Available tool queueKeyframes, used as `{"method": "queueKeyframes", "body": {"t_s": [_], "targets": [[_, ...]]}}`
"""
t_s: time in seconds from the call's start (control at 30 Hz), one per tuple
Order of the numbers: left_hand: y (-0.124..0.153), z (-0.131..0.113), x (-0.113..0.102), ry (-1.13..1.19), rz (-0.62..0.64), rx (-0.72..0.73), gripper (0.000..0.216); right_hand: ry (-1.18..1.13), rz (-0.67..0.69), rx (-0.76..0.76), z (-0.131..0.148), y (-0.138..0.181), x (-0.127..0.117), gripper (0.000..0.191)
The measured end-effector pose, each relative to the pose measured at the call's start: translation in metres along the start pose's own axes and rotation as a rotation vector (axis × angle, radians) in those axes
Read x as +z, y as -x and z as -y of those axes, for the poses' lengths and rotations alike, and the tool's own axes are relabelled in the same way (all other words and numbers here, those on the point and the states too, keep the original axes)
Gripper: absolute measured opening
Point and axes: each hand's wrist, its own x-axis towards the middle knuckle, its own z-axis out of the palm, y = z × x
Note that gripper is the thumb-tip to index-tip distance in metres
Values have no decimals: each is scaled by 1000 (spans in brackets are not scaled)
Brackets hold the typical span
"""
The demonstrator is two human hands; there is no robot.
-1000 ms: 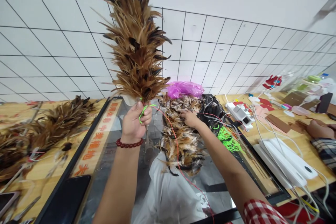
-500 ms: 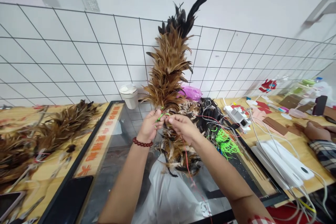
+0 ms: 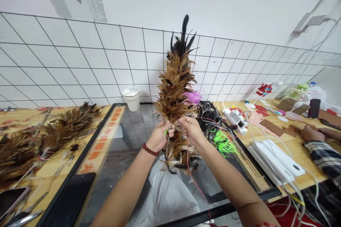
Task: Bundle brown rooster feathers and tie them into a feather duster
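Observation:
My left hand [image 3: 160, 136], with a red bead bracelet on its wrist, is closed round the base of an upright brown and black feather duster [image 3: 176, 85], where a green cord shows between the fingers. My right hand [image 3: 189, 129] is pinched at the same base, holding a thin red thread [image 3: 192, 175] that hangs down toward the table edge. Below both hands lies a heap of loose feathers [image 3: 181, 152] on a white plastic bag [image 3: 167, 198].
Finished feather dusters [image 3: 45, 134] lie at left on the wooden table. A white cup [image 3: 131, 98] stands by the tiled wall. Green cords [image 3: 223, 143], wires, white power strips [image 3: 277, 161] and another person's arm [image 3: 319, 142] are at right. Phones [image 3: 69, 202] lie at front left.
My right hand came off the feather heap and joined the left at the duster's base, taking the red thread. The duster moved right and away from the camera.

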Motion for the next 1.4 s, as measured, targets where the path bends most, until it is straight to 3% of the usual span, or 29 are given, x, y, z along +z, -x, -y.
{"method": "queueKeyframes", "body": {"t_s": [0.07, 0.23, 0.4, 0.5, 0.67, 1.0, 1.1, 1.2, 1.4], "targets": [[8, 9, -8, 22, 3, -32, 29, 11, -10, 26, -7, 6, 1, 36], [32, 12, -25, -37, -160, 101, 27, -10, 30, 123, -30, 21, 7, 34], [60, -3, -29, 86, -31, 49, 25, -182, 119, 233, -41, 30, 15, 30], [71, -8, -31, 53, -76, 55, 29, -275, 172, 271, -45, 36, 21, 28], [74, -5, -41, -102, -207, 116, 44, -314, 179, 300, -57, 48, 31, 25], [77, -12, -70, 15, -211, 72, 40, -341, 105, 313, -71, 59, 49, 26], [84, -20, -76, -34, -286, 82, 38, -248, 110, 371, -79, 65, 58, 29], [98, -23, -83, -199, -455, 90, 44, -64, 165, 382, -92, 75, 68, 35], [133, -7, -99, -363, -691, 71, 48, 323, 244, 134, -122, 87, 76, 31]]}}
